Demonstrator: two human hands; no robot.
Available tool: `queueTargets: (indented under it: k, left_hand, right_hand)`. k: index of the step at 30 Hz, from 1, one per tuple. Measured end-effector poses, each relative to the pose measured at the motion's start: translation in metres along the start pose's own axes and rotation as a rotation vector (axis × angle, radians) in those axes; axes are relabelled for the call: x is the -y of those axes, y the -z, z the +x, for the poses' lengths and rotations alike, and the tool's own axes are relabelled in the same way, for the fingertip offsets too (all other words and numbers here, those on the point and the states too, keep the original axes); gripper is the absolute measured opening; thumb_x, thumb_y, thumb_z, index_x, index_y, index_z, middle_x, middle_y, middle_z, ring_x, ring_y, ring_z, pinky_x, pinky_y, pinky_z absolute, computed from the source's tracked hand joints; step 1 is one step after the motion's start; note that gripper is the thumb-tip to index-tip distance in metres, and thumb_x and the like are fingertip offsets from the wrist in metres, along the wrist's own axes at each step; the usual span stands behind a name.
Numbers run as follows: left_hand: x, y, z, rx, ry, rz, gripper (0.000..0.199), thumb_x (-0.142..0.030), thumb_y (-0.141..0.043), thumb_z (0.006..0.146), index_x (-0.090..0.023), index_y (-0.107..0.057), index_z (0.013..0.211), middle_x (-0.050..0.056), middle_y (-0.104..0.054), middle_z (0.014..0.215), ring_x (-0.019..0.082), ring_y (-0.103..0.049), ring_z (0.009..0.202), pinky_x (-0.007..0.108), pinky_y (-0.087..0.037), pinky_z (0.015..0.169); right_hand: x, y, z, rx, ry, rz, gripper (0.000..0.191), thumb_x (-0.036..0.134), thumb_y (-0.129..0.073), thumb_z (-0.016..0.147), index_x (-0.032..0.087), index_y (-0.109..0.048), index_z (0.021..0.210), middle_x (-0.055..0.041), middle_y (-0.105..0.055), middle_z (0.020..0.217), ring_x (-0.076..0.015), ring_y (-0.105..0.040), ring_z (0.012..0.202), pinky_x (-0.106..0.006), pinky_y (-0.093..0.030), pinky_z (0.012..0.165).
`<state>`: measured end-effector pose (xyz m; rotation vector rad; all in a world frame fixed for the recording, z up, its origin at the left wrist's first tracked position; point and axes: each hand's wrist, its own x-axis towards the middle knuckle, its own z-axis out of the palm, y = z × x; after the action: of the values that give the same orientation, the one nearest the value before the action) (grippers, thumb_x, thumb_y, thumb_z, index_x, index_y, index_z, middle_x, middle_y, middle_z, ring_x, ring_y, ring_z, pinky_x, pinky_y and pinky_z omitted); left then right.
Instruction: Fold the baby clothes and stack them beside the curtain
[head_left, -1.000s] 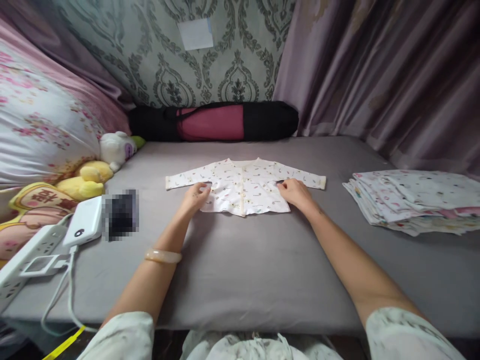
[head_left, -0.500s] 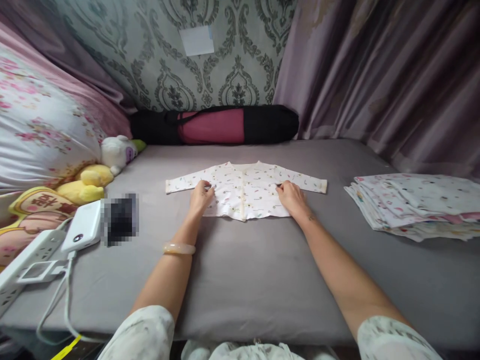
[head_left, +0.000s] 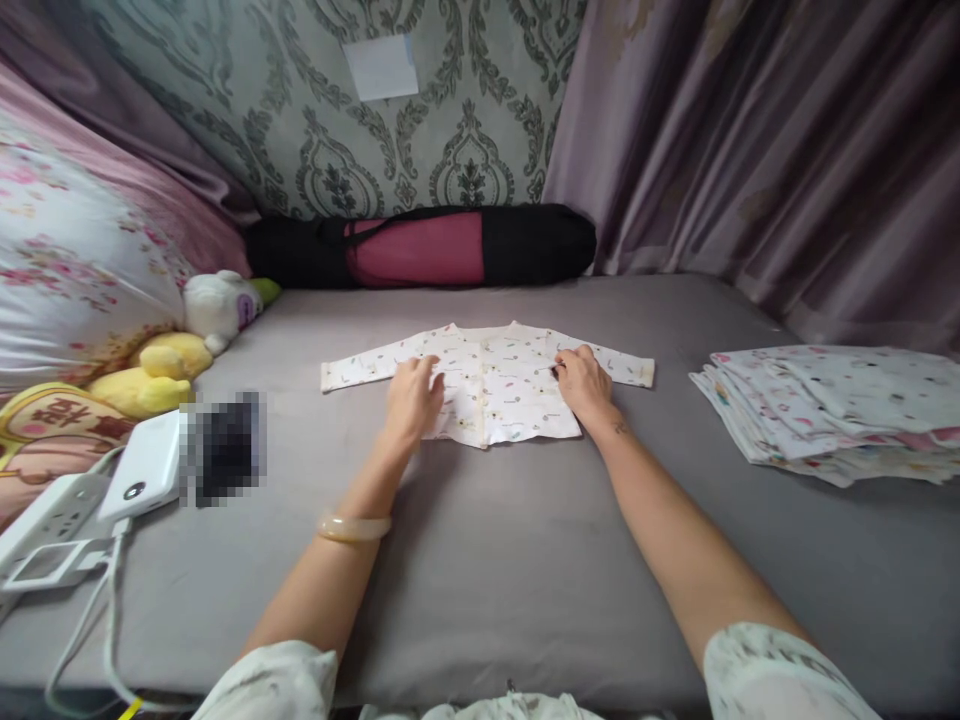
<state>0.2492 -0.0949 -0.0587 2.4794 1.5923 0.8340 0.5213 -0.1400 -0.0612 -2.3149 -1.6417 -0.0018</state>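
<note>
A small white baby shirt (head_left: 517,395) with a scattered coloured print lies face up on the grey sheet, both sleeves spread out sideways. My left hand (head_left: 415,398) is over the shirt's left side, its thumb and fingers apart, holding nothing. On the opposite side, my right hand (head_left: 586,385) pinches the shirt near the underarm, just below the right sleeve. Part of the left side edge is hidden behind my left hand.
A stack of folded printed clothes (head_left: 840,410) lies at the right. At the left are a white power bank (head_left: 142,470), a power strip (head_left: 56,515), cables and plush toys (head_left: 146,375). A black and red long bag (head_left: 420,248) runs along the wall.
My left hand has let go of the shirt's left side and shifted slightly inward, its fingers parting. My right hand stays at the right side. The view has shifted slightly.
</note>
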Motion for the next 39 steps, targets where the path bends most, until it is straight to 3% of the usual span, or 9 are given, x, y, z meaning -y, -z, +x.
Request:
queueTargets:
  k: [5,7,10,18,26,31,33,36,39]
  left_hand:
    - [-0.076,-0.022,-0.005,0.308,-0.537,-0.221,0.027,-0.015,-0.04,0.092,-0.019,-0.058,0.111,0.01,-0.065,0.11,0.021,-0.059,0.105,0.035,-0.049,0.093]
    - [-0.1,-0.037,-0.003,0.37,-0.579,-0.18,0.028,-0.013,-0.039,0.09,-0.015,-0.057,0.112,0.014,-0.063,0.115,0.023,-0.058,0.111,0.037,-0.047,0.097]
    - [-0.12,-0.058,0.004,0.36,-0.447,-0.085,0.033,-0.014,-0.036,0.092,-0.007,-0.053,0.119,0.021,-0.057,0.126,0.027,-0.05,0.125,0.041,-0.041,0.105]
    - [-0.128,-0.075,0.003,0.501,-0.303,-0.001,0.061,-0.046,-0.029,0.098,-0.01,-0.031,0.147,0.018,-0.027,0.157,0.032,-0.017,0.147,0.052,-0.019,0.117]
    - [-0.121,-0.068,0.012,0.624,-0.466,0.039,0.07,-0.054,-0.022,0.098,-0.01,-0.02,0.152,0.015,-0.018,0.16,0.03,-0.01,0.149,0.052,-0.011,0.119]
    - [-0.127,-0.072,-0.003,0.546,-0.484,0.049,0.071,-0.054,-0.017,0.099,-0.005,-0.021,0.151,0.021,-0.02,0.159,0.031,-0.014,0.148,0.053,-0.013,0.118]
    - [-0.133,-0.071,-0.014,0.53,-0.492,0.029,0.074,-0.057,-0.019,0.098,-0.003,-0.024,0.149,0.023,-0.024,0.156,0.033,-0.016,0.147,0.053,-0.014,0.118]
    - [-0.141,-0.061,-0.032,0.516,-0.566,-0.042,0.073,-0.059,-0.026,0.097,-0.003,-0.035,0.143,0.024,-0.037,0.15,0.031,-0.021,0.146,0.049,-0.017,0.118]
    - [-0.142,-0.039,-0.05,0.527,-0.673,-0.15,0.071,-0.059,-0.034,0.095,-0.005,-0.037,0.141,0.023,-0.04,0.148,0.029,-0.024,0.146,0.044,-0.021,0.118]
  right_hand:
    - [0.001,0.002,0.001,-0.016,-0.017,0.025,0.028,0.024,-0.046,0.093,0.024,-0.07,0.109,-0.0107,-0.065,0.112,-0.0243,-0.062,0.098,-0.032,-0.045,0.079]
    - [0.0,0.003,0.0,-0.008,-0.035,0.056,0.029,0.025,-0.047,0.093,0.024,-0.07,0.11,-0.0104,-0.069,0.108,-0.0251,-0.064,0.099,-0.033,-0.046,0.081]
    - [-0.004,0.003,0.001,-0.031,-0.078,0.159,0.03,0.026,-0.048,0.092,0.023,-0.071,0.112,-0.0104,-0.072,0.104,-0.0259,-0.065,0.098,-0.034,-0.048,0.083]
    - [-0.01,-0.02,0.014,0.084,-0.311,0.744,0.039,0.02,-0.043,0.089,0.017,-0.067,0.119,-0.0069,-0.074,0.092,-0.0144,-0.065,0.056,-0.026,-0.052,0.059]
    - [-0.009,-0.02,0.01,0.017,-0.13,0.364,0.035,0.014,-0.044,0.089,0.014,-0.07,0.112,-0.0136,-0.068,0.115,-0.0226,-0.061,0.114,-0.03,-0.044,0.098]
    - [-0.004,-0.003,0.0,-0.054,-0.13,0.246,0.037,0.023,-0.042,0.092,0.017,-0.065,0.122,-0.0177,-0.061,0.12,-0.0272,-0.061,0.11,-0.038,-0.045,0.097]
    - [0.004,0.001,-0.001,-0.09,0.001,0.291,0.04,0.024,-0.036,0.095,0.017,-0.063,0.123,-0.017,-0.06,0.123,-0.0273,-0.059,0.114,-0.04,-0.043,0.101]
    - [0.018,-0.001,-0.001,0.028,0.29,0.426,0.047,0.029,-0.031,0.097,0.014,-0.053,0.136,-0.0137,-0.054,0.138,-0.0236,-0.046,0.131,-0.038,-0.033,0.112]
    - [0.025,-0.013,-0.003,0.225,0.347,0.42,0.056,0.038,-0.027,0.099,0.013,-0.038,0.147,-0.0122,-0.037,0.153,-0.0228,-0.027,0.144,-0.04,-0.024,0.118]
